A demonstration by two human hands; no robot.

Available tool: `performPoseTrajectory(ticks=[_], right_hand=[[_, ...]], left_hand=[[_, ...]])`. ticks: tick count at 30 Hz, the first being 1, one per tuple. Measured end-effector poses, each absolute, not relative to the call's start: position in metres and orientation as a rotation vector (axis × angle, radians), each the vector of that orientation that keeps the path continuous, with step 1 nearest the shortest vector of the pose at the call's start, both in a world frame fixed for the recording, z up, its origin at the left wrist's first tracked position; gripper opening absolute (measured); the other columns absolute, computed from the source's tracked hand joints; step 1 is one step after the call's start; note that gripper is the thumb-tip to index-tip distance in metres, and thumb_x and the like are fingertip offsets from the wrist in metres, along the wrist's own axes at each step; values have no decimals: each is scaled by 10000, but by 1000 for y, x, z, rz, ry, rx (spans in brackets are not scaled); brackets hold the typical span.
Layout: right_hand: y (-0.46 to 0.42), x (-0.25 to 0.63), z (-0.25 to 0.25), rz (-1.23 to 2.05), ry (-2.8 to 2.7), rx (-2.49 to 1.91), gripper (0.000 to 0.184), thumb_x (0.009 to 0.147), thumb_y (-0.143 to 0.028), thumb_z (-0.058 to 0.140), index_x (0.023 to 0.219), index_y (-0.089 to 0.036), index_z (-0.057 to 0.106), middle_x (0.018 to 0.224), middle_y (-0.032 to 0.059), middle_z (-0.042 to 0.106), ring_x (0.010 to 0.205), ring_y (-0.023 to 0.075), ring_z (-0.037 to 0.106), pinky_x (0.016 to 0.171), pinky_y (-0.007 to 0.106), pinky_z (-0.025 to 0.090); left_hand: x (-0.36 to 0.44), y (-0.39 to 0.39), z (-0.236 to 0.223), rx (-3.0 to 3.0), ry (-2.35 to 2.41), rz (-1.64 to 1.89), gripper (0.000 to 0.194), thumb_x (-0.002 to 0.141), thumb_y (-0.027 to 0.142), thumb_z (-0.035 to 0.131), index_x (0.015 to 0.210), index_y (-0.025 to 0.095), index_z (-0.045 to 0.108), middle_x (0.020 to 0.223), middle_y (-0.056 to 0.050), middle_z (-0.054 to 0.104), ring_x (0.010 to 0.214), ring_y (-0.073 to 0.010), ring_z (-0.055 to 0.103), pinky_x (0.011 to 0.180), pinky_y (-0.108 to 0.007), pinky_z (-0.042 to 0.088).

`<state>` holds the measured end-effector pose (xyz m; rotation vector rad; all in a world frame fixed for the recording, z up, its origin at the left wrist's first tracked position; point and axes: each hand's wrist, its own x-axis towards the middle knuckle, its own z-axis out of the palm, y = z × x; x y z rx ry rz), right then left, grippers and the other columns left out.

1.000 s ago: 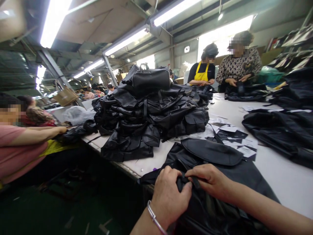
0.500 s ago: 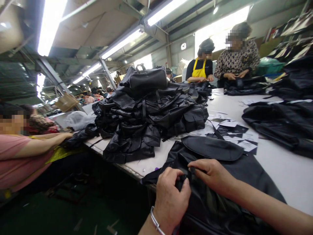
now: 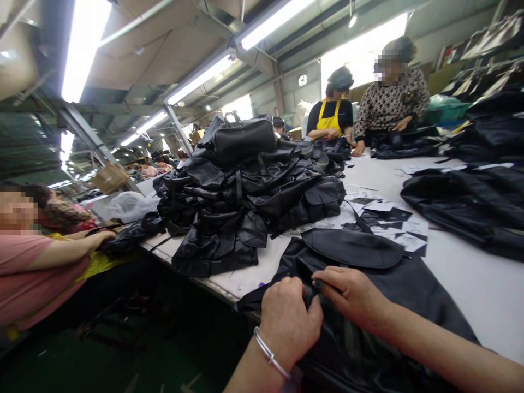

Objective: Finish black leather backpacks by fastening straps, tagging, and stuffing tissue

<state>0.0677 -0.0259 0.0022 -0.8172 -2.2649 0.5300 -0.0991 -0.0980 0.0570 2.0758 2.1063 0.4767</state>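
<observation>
A black leather bag [image 3: 393, 305] lies at the near edge of the white table [image 3: 470, 295], right in front of me. My left hand [image 3: 289, 319], with a silver bangle on its wrist, is closed on a fold of the bag's black material. My right hand [image 3: 352, 295] pinches the same spot from the right, fingertips meeting the left thumb. What sits between the fingers is too small to name beyond the bag's black edge. A flat oval black leather piece [image 3: 354, 246] rests on the bag just beyond my hands.
A tall heap of black bags [image 3: 245, 185] fills the table's middle, more black bags [image 3: 470, 207] lie at right, and paper tags [image 3: 393, 218] are scattered between. A person in pink [image 3: 36, 267] works at left; two people [image 3: 368, 109] stand at the far end.
My hands shifted slightly on the bag's edge and closed together again. The person at left pulled an arm back a little. One person at the far end put a hand on the table.
</observation>
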Motion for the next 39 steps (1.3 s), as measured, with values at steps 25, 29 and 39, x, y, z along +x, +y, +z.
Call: performPoseTrajectory(ticks=[25,29,39], right_hand=[[-26,60,-6,-258,-2564,-861,167,804,-36,541,811,-178,630,741,66,632,650,212,587,591,317,383],[-28,55,-3,-38,-2613,-744,197,891,-108,470,795,-169,632,723,66,612,639,211,591,583,321,396],[-31,64,29,1082,-2360,-673,167,937,-296,501,971,-198,632,897,47,666,832,199,634,716,280,495]], left_hand=[[-102,-120,31,1799,1925,1288,138,785,199,685,923,207,678,841,-27,719,785,-198,685,763,-332,555],[-103,-119,28,1766,1883,1324,161,777,187,706,935,211,691,859,-18,722,794,-187,680,775,-315,545],[-106,-115,32,1675,1709,1376,128,734,112,765,825,190,720,841,-10,704,785,-149,648,749,-261,509]])
